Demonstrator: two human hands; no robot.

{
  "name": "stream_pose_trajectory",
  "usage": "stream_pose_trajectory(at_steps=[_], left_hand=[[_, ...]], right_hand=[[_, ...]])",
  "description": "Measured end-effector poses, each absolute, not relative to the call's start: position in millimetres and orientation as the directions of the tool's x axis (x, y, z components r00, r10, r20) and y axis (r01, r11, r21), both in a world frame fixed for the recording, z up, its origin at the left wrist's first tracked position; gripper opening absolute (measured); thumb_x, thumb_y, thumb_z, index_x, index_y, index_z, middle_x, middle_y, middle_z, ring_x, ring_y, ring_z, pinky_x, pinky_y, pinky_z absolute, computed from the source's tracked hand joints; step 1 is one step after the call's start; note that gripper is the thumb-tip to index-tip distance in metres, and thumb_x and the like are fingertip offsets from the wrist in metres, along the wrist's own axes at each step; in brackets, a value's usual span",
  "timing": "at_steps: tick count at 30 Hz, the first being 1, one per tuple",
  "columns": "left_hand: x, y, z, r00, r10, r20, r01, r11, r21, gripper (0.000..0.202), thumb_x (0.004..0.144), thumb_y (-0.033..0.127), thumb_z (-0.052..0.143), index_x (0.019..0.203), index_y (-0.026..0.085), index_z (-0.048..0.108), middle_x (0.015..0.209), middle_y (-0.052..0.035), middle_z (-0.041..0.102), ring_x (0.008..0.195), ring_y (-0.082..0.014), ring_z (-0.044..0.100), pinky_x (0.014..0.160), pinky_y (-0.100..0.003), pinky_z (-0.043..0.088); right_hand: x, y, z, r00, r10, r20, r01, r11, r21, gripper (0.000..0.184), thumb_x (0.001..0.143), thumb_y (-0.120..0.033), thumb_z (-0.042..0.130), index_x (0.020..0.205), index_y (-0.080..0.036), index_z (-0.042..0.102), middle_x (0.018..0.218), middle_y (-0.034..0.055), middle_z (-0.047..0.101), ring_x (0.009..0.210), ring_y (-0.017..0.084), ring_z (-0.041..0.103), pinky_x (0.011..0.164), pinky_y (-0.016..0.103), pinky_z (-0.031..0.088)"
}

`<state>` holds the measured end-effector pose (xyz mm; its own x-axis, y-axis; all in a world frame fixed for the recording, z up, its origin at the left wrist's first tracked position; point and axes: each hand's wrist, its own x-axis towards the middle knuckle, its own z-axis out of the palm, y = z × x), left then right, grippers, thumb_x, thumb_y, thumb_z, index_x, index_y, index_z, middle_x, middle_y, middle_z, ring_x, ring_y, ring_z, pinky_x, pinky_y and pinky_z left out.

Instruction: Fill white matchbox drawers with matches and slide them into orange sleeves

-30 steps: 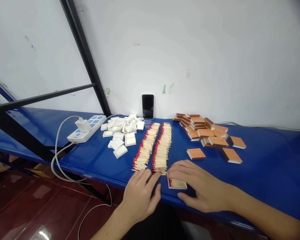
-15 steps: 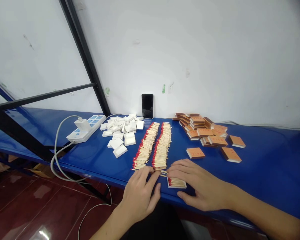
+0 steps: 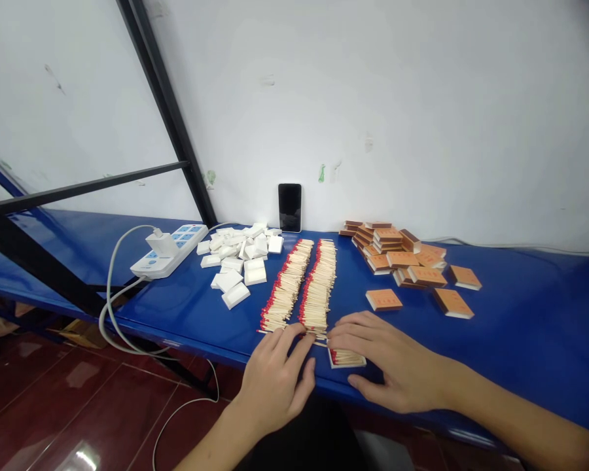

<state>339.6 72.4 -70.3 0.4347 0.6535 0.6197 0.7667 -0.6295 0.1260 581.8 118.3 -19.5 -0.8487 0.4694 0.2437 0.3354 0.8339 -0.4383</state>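
Two match rows (image 3: 318, 288) are apparently supplying a tray-filling step, the left hand (image 3: 277, 379) resting at one's near end, any pinch hidden, the right hand (image 3: 383, 363) lying thumb apart, partly over the match tray (image 3: 348, 366) by the edge of the table (image 3: 520, 320), the next move probably calling for tidy gathering.

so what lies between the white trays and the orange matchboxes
In the head view: two rows of red-tipped matches, blue table around them, and a phone standing behind by the wall.
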Motion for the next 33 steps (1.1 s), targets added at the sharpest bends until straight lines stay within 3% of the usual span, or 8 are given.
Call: stream_pose_trajectory(at_steps=[33], left_hand=[[338.4,72.7,-73.3,0.43,0.625,0.651,0.748,-0.65,0.131,0.027,0.095,0.017,0.051,0.118,0.013,0.065,0.11,-0.0131,0.068,0.093,-0.0269,0.064,0.079,-0.041,0.057]], right_hand=[[581.0,117.2,-18.5,-0.863,0.45,0.23,0.303,0.825,-0.477,0.041,0.079,-0.015,0.064,0.12,-0.019,0.06,0.122,0.009,0.067,0.114,0.025,0.056,0.101,0.042,0.042]])
